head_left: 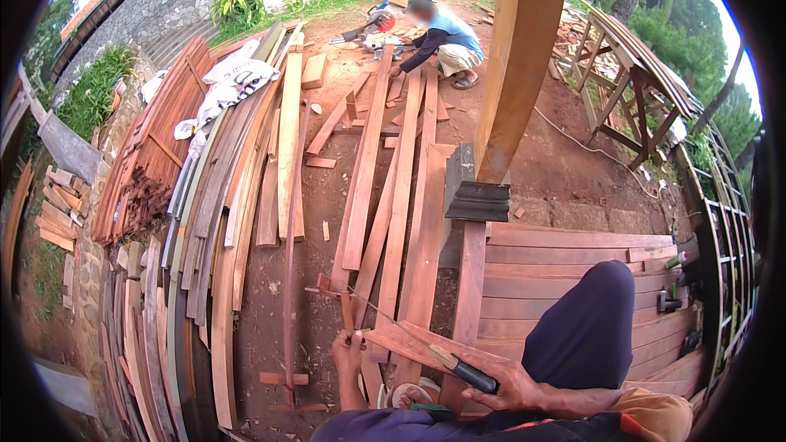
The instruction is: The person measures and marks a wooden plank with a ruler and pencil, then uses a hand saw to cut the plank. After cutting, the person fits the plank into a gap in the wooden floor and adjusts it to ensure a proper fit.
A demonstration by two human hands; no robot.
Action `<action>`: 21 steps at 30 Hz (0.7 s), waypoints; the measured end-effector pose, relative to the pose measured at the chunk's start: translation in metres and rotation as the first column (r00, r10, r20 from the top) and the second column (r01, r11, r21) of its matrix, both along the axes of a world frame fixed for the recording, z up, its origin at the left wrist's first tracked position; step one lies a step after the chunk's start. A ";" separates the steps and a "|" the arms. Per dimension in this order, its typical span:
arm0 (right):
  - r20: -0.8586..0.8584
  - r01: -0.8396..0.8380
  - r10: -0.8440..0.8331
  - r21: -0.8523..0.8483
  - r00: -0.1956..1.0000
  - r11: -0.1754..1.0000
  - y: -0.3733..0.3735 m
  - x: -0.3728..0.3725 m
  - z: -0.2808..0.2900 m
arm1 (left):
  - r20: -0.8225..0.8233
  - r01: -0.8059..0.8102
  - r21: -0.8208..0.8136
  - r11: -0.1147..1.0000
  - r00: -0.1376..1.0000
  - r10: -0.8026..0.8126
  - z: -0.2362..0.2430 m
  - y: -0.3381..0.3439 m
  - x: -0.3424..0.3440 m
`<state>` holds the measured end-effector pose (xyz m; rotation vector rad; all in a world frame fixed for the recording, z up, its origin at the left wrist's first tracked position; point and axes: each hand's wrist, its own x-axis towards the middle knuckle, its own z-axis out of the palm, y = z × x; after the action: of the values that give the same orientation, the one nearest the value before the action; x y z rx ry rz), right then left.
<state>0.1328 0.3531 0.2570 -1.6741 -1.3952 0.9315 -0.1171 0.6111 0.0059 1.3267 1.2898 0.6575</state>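
My right hand [509,386] is closed round the black handle [476,377] of a tool. A pale, wood-coloured part sits in front of that handle, and what looks like a long thin blade [378,308] runs from it up to the left; its exact kind is unclear. My left hand [348,349] pinches the lower end of a narrow wooden strip [347,311]. The strip stands next to the blade's far end. A reddish board [413,342] lies slanted below the blade, between my hands. My bent knee [585,319] is at the right.
Long reddish planks [401,196] stretch away ahead. Large stacks of lumber [221,229] fill the left side. A wooden post [520,57] on a dark base stands right of centre, by a plank deck [565,278]. A co-worker [450,37] crouches beside a red-bladed saw [382,22].
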 end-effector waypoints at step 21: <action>0.011 0.047 -0.048 0.067 0.999 0.997 -0.016 -0.004 -0.020 | 0.070 0.020 -0.027 0.999 0.997 -0.018 0.006 -0.011 -0.005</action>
<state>0.1283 0.3370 0.2374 -1.6589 -1.3737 0.8401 -0.1217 0.6004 0.0117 1.2810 1.2242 0.6644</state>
